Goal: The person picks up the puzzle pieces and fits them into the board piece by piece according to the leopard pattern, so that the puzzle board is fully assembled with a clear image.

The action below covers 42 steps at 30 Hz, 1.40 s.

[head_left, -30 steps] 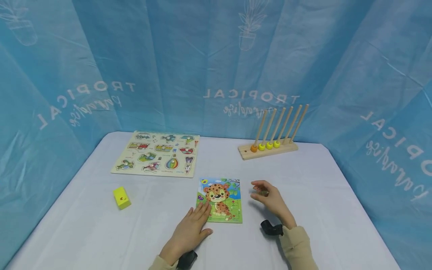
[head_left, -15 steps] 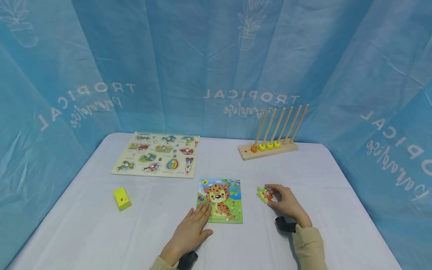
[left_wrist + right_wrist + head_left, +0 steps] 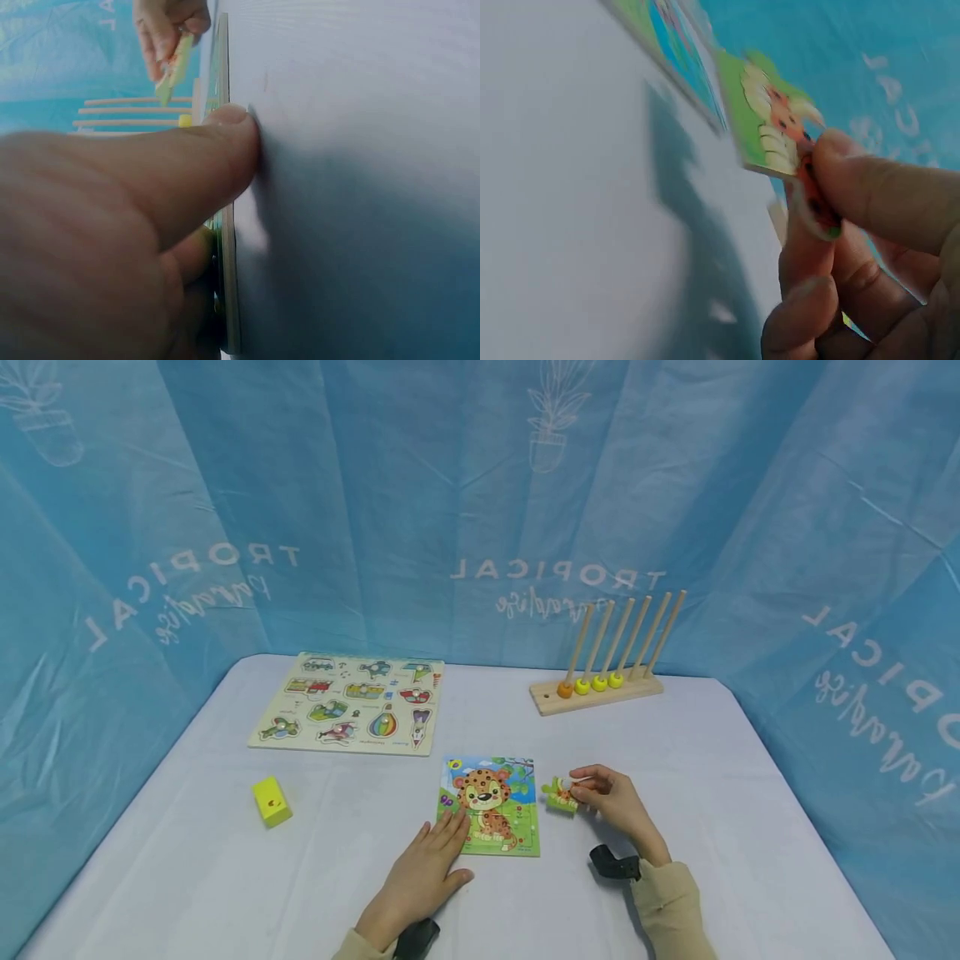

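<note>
My right hand point(image 3: 617, 803) pinches a jigsaw puzzle piece point(image 3: 769, 124) between thumb and fingers, above the table and just right of the leopard puzzle board point(image 3: 517, 827). Green ground and spotted orange legs with pale paws are printed on the piece. In the head view the piece point(image 3: 559, 797) hangs tilted near the board's right edge. My left hand point(image 3: 422, 872) lies flat with straight fingers over the board's lower left corner, its thumb spread out toward the near side. The left wrist view shows that thumb point(image 3: 202, 165) close beside the board's edge.
A pegged vehicle puzzle board point(image 3: 367, 743) lies at the back left. Behind and to the right stands a wooden peg rack point(image 3: 600, 695) with orange and yellow beads. A yellow block point(image 3: 272, 802) sits at the left. Blue curtain point(image 3: 412, 485) surrounds the white table.
My right hand first moved right and turned the puzzle piece's printed side into view, then came back left with it toward the board. The left hand has stayed on the board.
</note>
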Available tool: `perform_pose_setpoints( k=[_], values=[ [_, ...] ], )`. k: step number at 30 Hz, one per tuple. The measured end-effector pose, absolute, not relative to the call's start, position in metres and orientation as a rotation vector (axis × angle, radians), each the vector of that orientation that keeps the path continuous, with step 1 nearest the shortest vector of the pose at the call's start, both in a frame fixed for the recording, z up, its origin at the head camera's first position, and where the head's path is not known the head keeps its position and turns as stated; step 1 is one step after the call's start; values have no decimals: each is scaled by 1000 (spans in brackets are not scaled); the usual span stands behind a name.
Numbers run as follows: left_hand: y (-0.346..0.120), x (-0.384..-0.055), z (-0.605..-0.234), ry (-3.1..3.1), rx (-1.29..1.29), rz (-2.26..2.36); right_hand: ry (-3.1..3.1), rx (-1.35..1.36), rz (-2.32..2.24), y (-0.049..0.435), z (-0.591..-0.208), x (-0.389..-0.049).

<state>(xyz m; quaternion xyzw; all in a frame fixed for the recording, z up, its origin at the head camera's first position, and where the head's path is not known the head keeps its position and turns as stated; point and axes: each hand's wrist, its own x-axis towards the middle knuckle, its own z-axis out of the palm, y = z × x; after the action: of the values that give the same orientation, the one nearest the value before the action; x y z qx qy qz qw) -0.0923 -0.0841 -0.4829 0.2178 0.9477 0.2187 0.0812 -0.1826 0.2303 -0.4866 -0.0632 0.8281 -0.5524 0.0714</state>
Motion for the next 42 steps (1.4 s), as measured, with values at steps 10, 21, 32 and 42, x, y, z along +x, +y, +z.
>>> perform_pose_setpoints(
  k=[10,21,32,42],
  values=[
    [-85,-92,-483,2836,653,670,2490,-473,-1510,153,-485,-165],
    [-88,-93,-482,2849,637,701,2766,-530,-1270,122,-498,-155],
    [-85,-93,-482,2857,665,715,2870,-523,-1210,120,-502,-154],
    [-87,-93,-481,2853,693,676,2799,-499,-1270,123,-501,-155]
  ],
)
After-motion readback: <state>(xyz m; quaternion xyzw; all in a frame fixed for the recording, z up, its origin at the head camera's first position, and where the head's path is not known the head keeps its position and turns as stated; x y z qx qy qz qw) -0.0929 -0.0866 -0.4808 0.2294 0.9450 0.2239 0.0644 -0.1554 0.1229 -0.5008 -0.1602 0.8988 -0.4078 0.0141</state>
